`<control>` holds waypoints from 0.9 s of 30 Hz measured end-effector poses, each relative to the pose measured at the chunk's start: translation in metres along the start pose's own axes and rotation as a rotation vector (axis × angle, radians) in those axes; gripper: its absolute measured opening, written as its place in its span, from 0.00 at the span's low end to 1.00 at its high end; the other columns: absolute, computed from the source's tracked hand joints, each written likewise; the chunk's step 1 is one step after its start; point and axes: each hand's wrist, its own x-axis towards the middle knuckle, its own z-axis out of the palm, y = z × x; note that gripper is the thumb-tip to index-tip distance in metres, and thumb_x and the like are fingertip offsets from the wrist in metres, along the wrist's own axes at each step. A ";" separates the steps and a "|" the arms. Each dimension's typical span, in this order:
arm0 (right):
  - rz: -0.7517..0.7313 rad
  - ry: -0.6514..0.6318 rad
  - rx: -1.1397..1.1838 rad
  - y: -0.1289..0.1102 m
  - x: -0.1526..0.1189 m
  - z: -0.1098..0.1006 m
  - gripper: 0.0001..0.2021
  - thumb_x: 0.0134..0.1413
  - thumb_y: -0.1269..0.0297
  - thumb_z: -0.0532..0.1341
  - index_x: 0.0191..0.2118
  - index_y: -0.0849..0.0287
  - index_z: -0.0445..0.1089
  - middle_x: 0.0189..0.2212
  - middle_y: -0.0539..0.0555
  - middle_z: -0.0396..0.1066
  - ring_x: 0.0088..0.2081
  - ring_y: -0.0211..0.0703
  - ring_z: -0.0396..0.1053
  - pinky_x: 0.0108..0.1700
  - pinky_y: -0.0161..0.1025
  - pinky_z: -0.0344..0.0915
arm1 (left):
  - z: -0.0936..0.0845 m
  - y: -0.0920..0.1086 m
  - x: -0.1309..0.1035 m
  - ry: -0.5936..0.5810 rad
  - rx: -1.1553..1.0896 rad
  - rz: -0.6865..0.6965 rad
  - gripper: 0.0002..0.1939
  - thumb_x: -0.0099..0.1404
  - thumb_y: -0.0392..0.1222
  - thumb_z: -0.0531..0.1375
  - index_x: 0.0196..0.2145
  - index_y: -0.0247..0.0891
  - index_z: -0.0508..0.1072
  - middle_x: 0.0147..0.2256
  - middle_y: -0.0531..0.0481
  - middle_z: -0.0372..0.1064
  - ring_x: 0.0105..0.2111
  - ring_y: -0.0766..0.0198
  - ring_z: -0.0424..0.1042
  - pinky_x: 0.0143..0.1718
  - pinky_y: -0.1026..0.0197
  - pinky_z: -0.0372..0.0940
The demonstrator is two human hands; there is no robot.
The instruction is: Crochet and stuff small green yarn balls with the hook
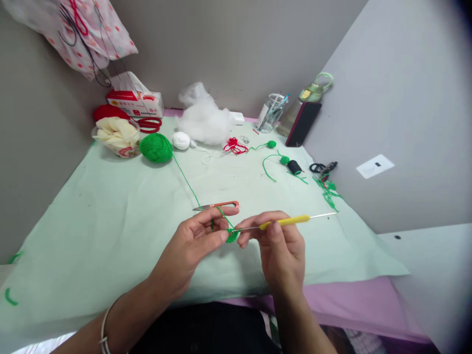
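A small green crochet piece is pinched between the thumb and fingers of my left hand. Green yarn runs over that hand's index finger and back to a green yarn ball at the left. My right hand grips a crochet hook by its yellow handle, and the hook's thin metal tip meets the green piece. Just beyond my left fingers lie orange-handled thread snips on the pale green cloth.
White stuffing, a white yarn ball and red yarn lie at the back. Red scissors sit by a tissue box. A jar of tools, a bottle and a phone stand at back right.
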 end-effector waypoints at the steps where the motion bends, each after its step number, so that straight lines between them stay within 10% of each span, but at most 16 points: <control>1: -0.027 -0.003 -0.038 -0.001 -0.002 0.000 0.10 0.73 0.62 0.55 0.43 0.56 0.73 0.38 0.55 0.81 0.30 0.40 0.78 0.34 0.41 0.76 | 0.000 0.000 0.000 -0.002 0.003 0.003 0.15 0.62 0.43 0.69 0.48 0.46 0.83 0.36 0.50 0.69 0.40 0.60 0.66 0.46 0.60 0.63; 11: -0.517 -0.143 -0.693 0.000 -0.013 0.000 0.16 0.68 0.74 0.56 0.55 0.51 0.73 0.44 0.56 0.80 0.43 0.47 0.79 0.41 0.44 0.78 | 0.005 -0.010 -0.001 0.100 0.135 0.133 0.10 0.64 0.40 0.69 0.44 0.45 0.82 0.47 0.50 0.75 0.45 0.61 0.70 0.53 0.61 0.63; 14: -0.633 -0.134 -0.946 0.004 -0.015 0.002 0.20 0.64 0.76 0.61 0.57 0.48 0.74 0.47 0.57 0.78 0.46 0.49 0.78 0.42 0.44 0.79 | 0.007 -0.009 0.000 0.041 -0.077 -0.016 0.19 0.63 0.41 0.70 0.52 0.45 0.79 0.42 0.50 0.75 0.43 0.61 0.71 0.50 0.61 0.65; 17: -0.567 -0.024 -0.756 0.004 -0.014 0.005 0.17 0.66 0.75 0.58 0.54 0.50 0.76 0.43 0.56 0.77 0.42 0.46 0.77 0.39 0.43 0.77 | 0.006 -0.005 0.002 -0.070 -0.317 -0.186 0.21 0.63 0.42 0.68 0.54 0.41 0.79 0.40 0.48 0.74 0.43 0.61 0.71 0.52 0.58 0.66; 22: -0.226 0.084 -0.207 0.003 -0.006 0.011 0.11 0.70 0.68 0.56 0.44 0.54 0.77 0.35 0.53 0.75 0.30 0.40 0.72 0.33 0.41 0.73 | 0.005 -0.003 0.003 -0.034 -0.214 -0.093 0.21 0.62 0.41 0.69 0.54 0.40 0.79 0.36 0.49 0.74 0.41 0.59 0.71 0.54 0.54 0.64; 27: -0.238 0.028 -0.293 0.002 -0.005 0.016 0.12 0.69 0.70 0.58 0.45 0.52 0.79 0.38 0.54 0.78 0.33 0.41 0.74 0.33 0.40 0.74 | 0.009 -0.007 0.000 -0.004 -0.067 -0.010 0.21 0.63 0.42 0.70 0.54 0.44 0.79 0.49 0.45 0.75 0.48 0.55 0.72 0.53 0.54 0.64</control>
